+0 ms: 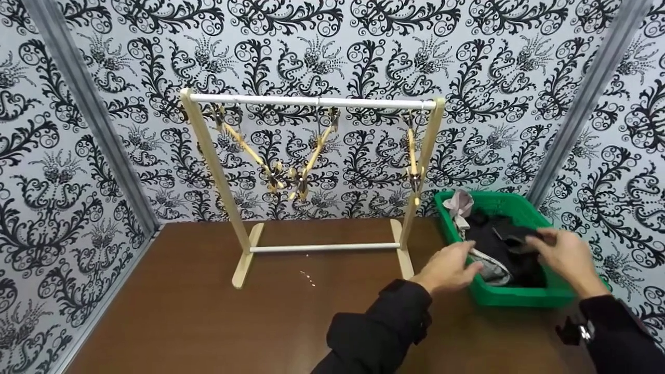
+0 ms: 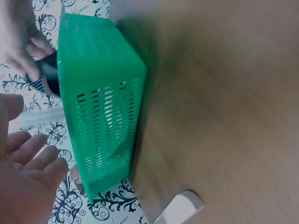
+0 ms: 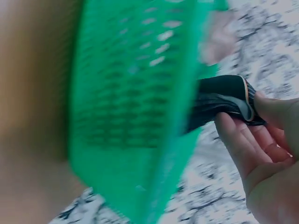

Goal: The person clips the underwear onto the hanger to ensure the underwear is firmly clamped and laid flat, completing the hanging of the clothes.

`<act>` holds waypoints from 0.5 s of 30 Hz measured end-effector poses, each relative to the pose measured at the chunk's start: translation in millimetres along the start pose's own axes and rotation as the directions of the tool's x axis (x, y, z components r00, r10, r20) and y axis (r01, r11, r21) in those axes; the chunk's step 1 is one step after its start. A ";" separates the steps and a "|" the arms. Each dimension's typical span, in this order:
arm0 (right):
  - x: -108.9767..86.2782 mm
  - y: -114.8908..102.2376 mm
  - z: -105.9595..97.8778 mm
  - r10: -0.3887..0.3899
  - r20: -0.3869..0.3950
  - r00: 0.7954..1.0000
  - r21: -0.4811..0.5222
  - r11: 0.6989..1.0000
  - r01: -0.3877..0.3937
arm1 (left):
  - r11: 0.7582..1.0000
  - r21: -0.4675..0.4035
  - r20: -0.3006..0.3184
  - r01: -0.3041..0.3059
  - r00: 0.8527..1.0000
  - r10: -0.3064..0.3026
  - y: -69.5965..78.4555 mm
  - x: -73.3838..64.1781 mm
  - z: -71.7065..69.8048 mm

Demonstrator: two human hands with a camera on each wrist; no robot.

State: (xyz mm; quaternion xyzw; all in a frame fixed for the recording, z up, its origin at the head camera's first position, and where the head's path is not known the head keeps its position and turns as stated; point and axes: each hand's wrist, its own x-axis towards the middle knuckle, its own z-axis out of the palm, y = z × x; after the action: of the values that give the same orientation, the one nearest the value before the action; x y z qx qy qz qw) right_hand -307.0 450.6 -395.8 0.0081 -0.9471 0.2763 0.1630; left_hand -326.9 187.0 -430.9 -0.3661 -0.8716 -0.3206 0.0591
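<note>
My right hand (image 1: 569,257) is over the right side of the green basket (image 1: 519,297). Between thumb and fingers it pinches the edge of a black cloth item (image 3: 219,91), probably a sock, with a pale-trimmed opening; the rest of it goes down into the basket. My left hand (image 1: 449,267) is at the basket's near left rim, its fingers loosely bent and nothing in them in the left wrist view. Dark clothes fill the basket, along with a grey piece with a white edge (image 1: 491,269) and a pale pink cloth (image 1: 460,202) at the back left rim.
Left of the basket stands a wooden rack (image 1: 210,161) with a white top bar (image 1: 311,101). Several wooden clip hangers (image 1: 413,150) hang from it. Small white bits (image 1: 307,278) lie on the brown table (image 1: 208,322). Patterned walls close in the back and sides.
</note>
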 end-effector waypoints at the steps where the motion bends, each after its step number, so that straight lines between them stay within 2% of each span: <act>1: 1.6 -8.8 -2.0 -0.010 -0.014 1.000 0.018 1.000 0.010 | 1.000 -0.005 -0.011 0.005 1.000 -0.005 -0.3 0.0 -1.8; 5: 6.5 -47.5 -9.7 -0.077 -0.083 0.994 0.030 0.996 0.080 | 1.000 -0.026 -0.083 0.018 0.996 -0.020 -2.6 -0.9 -9.5; 9: 6.2 -87.3 -15.4 -0.145 -0.138 0.980 0.127 0.979 0.163 | 0.998 -0.059 -0.182 -0.030 0.983 0.019 -6.8 -1.4 -19.1; 12: 2.0 -115.6 -20.2 -0.167 -0.154 0.974 0.235 0.951 0.200 | 0.990 -0.086 -0.264 -0.114 0.960 0.088 -11.6 -2.1 -28.2; 15: -3.7 -140.3 -26.6 -0.200 -0.173 0.964 0.283 0.928 0.243 | 0.973 -0.123 -0.341 -0.195 0.929 0.143 -16.5 -4.0 -38.6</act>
State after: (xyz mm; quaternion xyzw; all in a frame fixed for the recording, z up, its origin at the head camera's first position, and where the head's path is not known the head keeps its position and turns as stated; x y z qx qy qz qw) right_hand -280.6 345.5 -302.8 0.1204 -0.8729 0.3972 0.2564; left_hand -340.2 152.6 -410.4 -0.3844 -0.7870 -0.4377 0.2030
